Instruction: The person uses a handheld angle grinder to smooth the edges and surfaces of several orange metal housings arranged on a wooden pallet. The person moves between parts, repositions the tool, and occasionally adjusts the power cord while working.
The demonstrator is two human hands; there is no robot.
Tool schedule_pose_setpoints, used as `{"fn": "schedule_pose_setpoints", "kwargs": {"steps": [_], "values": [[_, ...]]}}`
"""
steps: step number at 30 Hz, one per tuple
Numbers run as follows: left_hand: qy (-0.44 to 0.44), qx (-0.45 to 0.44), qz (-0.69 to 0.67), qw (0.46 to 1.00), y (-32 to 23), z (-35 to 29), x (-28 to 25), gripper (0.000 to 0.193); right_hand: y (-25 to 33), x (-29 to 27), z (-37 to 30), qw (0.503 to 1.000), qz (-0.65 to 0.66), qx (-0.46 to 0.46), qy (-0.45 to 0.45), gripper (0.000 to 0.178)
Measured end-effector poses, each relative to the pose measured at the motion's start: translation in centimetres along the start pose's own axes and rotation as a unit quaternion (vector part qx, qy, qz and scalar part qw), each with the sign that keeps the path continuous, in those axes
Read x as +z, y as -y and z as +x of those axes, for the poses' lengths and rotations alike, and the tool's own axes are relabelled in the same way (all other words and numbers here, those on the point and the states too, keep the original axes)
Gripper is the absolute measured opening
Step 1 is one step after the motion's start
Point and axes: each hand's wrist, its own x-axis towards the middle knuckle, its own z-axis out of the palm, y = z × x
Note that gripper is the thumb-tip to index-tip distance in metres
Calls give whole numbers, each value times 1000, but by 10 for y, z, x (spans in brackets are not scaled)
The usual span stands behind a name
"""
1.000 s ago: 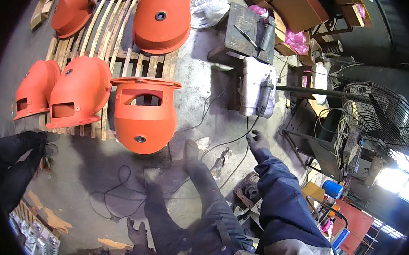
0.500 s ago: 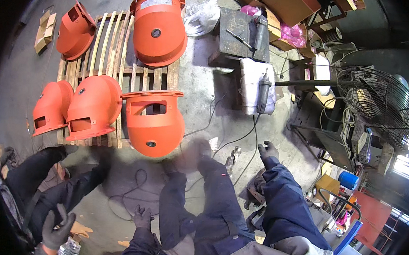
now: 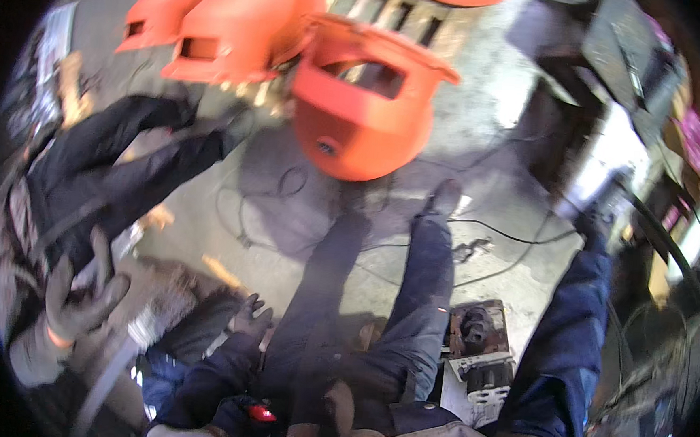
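Since half a second ago the view has dipped and closed in: the orange covers on the pallet have slid up to 12 o'clock, and a co-worker's grey glove has risen at 8 o'clock. The person's left hand, dark-gloved, hangs at 7 o'clock with its grip apart, fingers spread and empty, just beside a long grey tool that the co-worker's glove holds. That tool sits at 8 o'clock above the floor. Its long axis runs from about 1 o'clock down to 7 o'clock, thicker end uppermost, though blur hides which end is the working one. The right hand reaches out at 3 o'clock toward a pale machine box; I cannot tell whether its grip is closed or even touching. As a judgement, the left hand does best by staying clear of the tool's ends, and the feet by minding the cables across the floor.
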Motion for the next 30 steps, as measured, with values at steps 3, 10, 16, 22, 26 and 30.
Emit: {"fn": "schedule_pose_setpoints", "kwargs": {"steps": [3,10,16,22,26,30], "values": [[-27,-45,34,998,18,-20,3,75,-16,26,-46,807,414,417,55,61],[-16,-35,-28,999,40,-31,-4,74,18,-42,-90,857,285,407,135,69],[45,24,-71,996,-2,-29,-47,77,140,-191,-166,851,407,312,112,55],[368,-572,-519,518,-210,-107,-183,79,288,-313,-170,916,361,160,71,67],[429,-738,-456,253,-289,-187,-223,80,386,-352,-169,871,453,160,106,72],[595,-629,-414,280,-282,-216,-216,85,453,-371,-178,893,396,122,176,72]]}}
